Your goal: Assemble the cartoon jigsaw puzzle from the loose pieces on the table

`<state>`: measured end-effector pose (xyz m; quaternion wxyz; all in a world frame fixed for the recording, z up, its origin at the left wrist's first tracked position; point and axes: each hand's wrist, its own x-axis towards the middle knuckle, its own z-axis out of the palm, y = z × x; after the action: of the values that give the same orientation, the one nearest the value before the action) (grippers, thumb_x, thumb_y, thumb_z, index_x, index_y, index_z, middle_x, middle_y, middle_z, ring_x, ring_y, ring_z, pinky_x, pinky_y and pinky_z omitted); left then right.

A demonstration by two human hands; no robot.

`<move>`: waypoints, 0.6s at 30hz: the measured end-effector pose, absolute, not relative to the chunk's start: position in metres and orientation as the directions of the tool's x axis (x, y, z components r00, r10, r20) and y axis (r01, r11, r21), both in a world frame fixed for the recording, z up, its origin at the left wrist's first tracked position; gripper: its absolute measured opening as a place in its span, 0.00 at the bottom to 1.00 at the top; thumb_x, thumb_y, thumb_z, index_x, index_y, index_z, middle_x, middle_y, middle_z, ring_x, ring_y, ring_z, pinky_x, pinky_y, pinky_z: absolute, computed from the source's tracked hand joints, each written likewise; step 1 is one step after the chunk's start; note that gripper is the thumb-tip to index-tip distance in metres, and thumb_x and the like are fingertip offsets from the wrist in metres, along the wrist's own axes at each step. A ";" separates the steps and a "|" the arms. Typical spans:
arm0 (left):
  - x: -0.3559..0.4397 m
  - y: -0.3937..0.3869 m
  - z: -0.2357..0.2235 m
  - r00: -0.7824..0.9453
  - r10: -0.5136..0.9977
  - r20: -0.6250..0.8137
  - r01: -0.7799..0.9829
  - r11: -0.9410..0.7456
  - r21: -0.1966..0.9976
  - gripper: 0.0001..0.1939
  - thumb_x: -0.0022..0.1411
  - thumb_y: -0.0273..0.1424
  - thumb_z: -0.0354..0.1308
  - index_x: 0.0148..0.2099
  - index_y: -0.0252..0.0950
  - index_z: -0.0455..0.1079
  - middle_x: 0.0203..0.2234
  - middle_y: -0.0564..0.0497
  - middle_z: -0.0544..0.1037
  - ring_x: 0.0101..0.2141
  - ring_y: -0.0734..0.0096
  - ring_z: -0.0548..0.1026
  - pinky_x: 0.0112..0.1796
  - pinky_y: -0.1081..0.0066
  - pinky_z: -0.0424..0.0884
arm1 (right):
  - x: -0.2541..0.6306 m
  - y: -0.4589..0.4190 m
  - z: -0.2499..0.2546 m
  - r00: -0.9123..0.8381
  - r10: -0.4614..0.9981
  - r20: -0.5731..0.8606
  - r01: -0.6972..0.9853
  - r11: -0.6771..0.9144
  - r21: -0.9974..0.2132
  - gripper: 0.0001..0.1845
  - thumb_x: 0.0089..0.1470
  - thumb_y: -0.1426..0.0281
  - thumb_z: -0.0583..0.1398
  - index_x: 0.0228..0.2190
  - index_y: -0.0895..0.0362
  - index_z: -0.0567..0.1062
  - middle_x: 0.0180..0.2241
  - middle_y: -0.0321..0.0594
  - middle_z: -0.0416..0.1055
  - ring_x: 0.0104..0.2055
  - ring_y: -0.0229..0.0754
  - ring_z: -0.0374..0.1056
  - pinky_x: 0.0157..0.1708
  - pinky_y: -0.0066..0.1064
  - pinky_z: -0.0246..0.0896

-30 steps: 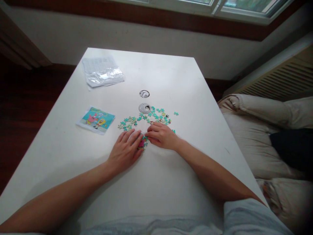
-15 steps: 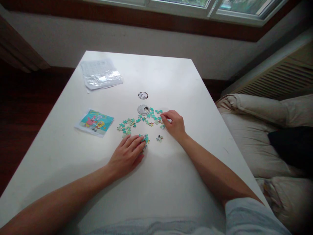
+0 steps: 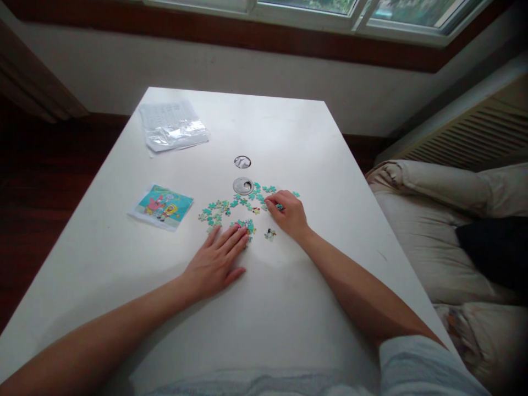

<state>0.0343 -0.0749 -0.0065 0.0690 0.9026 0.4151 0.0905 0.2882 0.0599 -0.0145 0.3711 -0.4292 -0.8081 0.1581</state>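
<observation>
I see the joined section of the jigsaw (image 3: 248, 226) lying on the white table (image 3: 297, 308), just beyond and partly under the fingertips of the left hand (image 3: 214, 265). Its visible part is mostly teal, with a touch of pink and small yellowish patches, and its outline is ragged with knobs; my view of the rest is blocked by the fingers. I have the left hand palm down and flat, fingers a little spread and thumb out to the side. The right hand (image 3: 287, 213) is curled over the loose pieces (image 3: 214, 212), thumb and forefinger drawn close together; I cannot tell whether they pinch a piece. Those pieces are flat and lobed, teal and pale green, scattered in an uneven arc around the far side of the joined section. A small clump (image 3: 270, 235) in white, black and brownish tones sits apart between the hands. To the left I make out a glossy-looking cartoon picture (image 3: 164, 206) with a teal ground, pink and yellow figures and a white border. Farther off lies a crinkled clear plastic sleeve (image 3: 175, 127) over printed paper, catching bright glare. A round grey insert (image 3: 243, 186) and a round opening (image 3: 242, 161) interrupt the smooth, softly shining tabletop.
</observation>
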 end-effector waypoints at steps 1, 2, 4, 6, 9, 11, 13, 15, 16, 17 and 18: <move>0.034 -0.075 -0.007 0.647 0.756 0.095 0.734 -0.652 0.189 0.38 0.74 0.49 0.48 0.76 0.35 0.48 0.73 0.43 0.53 0.73 0.55 0.50 0.71 0.48 0.39 | 0.288 0.060 -0.015 -0.360 0.811 0.462 0.575 0.583 -0.575 0.10 0.66 0.67 0.57 0.33 0.53 0.77 0.32 0.41 0.74 0.39 0.46 0.69 0.44 0.38 0.63; 0.033 -0.074 -0.008 0.654 0.752 0.086 0.732 -0.657 0.181 0.39 0.73 0.50 0.48 0.77 0.35 0.45 0.74 0.42 0.52 0.73 0.55 0.48 0.71 0.48 0.38 | 0.288 0.060 -0.015 -0.364 0.811 0.458 0.575 0.582 -0.575 0.10 0.66 0.67 0.57 0.34 0.53 0.77 0.32 0.41 0.74 0.40 0.46 0.69 0.44 0.39 0.63; 0.032 -0.073 -0.009 0.661 0.746 0.079 0.729 -0.663 0.170 0.42 0.73 0.52 0.48 0.77 0.34 0.43 0.74 0.42 0.50 0.74 0.55 0.46 0.71 0.48 0.37 | 0.287 0.061 -0.016 -0.373 0.812 0.450 0.578 0.582 -0.572 0.10 0.66 0.67 0.57 0.34 0.53 0.78 0.33 0.41 0.75 0.40 0.47 0.69 0.44 0.39 0.63; 0.030 -0.070 -0.009 0.657 0.750 0.079 0.733 -0.660 0.163 0.43 0.72 0.54 0.48 0.77 0.35 0.43 0.74 0.42 0.50 0.74 0.55 0.45 0.71 0.49 0.36 | 0.286 0.062 -0.018 -0.379 0.808 0.452 0.582 0.587 -0.562 0.11 0.66 0.67 0.57 0.34 0.54 0.78 0.33 0.42 0.75 0.41 0.47 0.69 0.45 0.38 0.63; 0.028 -0.065 -0.007 0.640 0.765 0.071 0.752 -0.642 0.149 0.42 0.72 0.54 0.47 0.77 0.36 0.44 0.74 0.42 0.49 0.74 0.54 0.45 0.70 0.48 0.36 | 0.284 0.064 -0.019 -0.395 0.793 0.465 0.592 0.606 -0.531 0.11 0.67 0.67 0.57 0.34 0.54 0.77 0.33 0.42 0.74 0.40 0.46 0.68 0.45 0.38 0.63; 0.027 -0.063 -0.005 0.632 0.773 0.060 0.761 -0.633 0.139 0.41 0.72 0.54 0.47 0.77 0.37 0.46 0.74 0.42 0.48 0.74 0.54 0.45 0.70 0.47 0.37 | 0.283 0.065 -0.020 -0.418 0.773 0.476 0.598 0.629 -0.496 0.12 0.67 0.66 0.56 0.33 0.54 0.77 0.32 0.41 0.73 0.40 0.46 0.68 0.44 0.38 0.62; 0.026 -0.062 -0.005 0.629 0.775 0.061 0.765 -0.631 0.130 0.41 0.72 0.54 0.47 0.76 0.37 0.47 0.74 0.41 0.48 0.74 0.53 0.46 0.70 0.47 0.38 | 0.283 0.064 -0.020 -0.451 0.751 0.482 0.601 0.655 -0.459 0.12 0.68 0.66 0.56 0.33 0.54 0.78 0.31 0.41 0.73 0.39 0.46 0.66 0.43 0.38 0.62; 0.026 -0.062 -0.005 0.631 0.772 0.076 0.763 -0.635 0.123 0.41 0.72 0.54 0.47 0.76 0.37 0.47 0.74 0.41 0.49 0.74 0.53 0.46 0.70 0.47 0.39 | 0.282 0.063 -0.020 -0.480 0.737 0.477 0.603 0.671 -0.431 0.12 0.67 0.67 0.56 0.34 0.54 0.78 0.31 0.41 0.73 0.38 0.45 0.66 0.43 0.38 0.61; 0.026 -0.062 -0.005 0.633 0.769 0.087 0.760 -0.639 0.120 0.41 0.72 0.54 0.48 0.76 0.37 0.47 0.74 0.40 0.49 0.74 0.53 0.46 0.70 0.48 0.39 | 0.282 0.062 -0.020 -0.489 0.734 0.471 0.606 0.674 -0.422 0.12 0.67 0.67 0.56 0.34 0.54 0.78 0.32 0.41 0.73 0.38 0.45 0.65 0.43 0.37 0.61; 0.026 -0.062 -0.006 0.635 0.766 0.097 0.757 -0.643 0.118 0.41 0.72 0.54 0.48 0.76 0.37 0.47 0.74 0.40 0.50 0.74 0.54 0.46 0.70 0.48 0.39 | 0.281 0.062 -0.019 -0.497 0.734 0.463 0.610 0.675 -0.416 0.12 0.67 0.68 0.57 0.34 0.54 0.78 0.32 0.41 0.73 0.38 0.45 0.66 0.43 0.37 0.61; 0.026 -0.062 -0.006 0.638 0.763 0.105 0.754 -0.646 0.118 0.41 0.72 0.54 0.48 0.77 0.37 0.46 0.74 0.40 0.50 0.73 0.54 0.46 0.70 0.48 0.39 | 0.281 0.062 -0.019 -0.501 0.736 0.456 0.616 0.673 -0.409 0.11 0.67 0.68 0.57 0.35 0.54 0.79 0.32 0.41 0.73 0.38 0.45 0.66 0.43 0.36 0.61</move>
<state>0.0265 -0.0623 -0.0060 0.0313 0.9043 0.4194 0.0726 0.2809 0.0624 -0.0191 0.3088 -0.3925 -0.8609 0.0970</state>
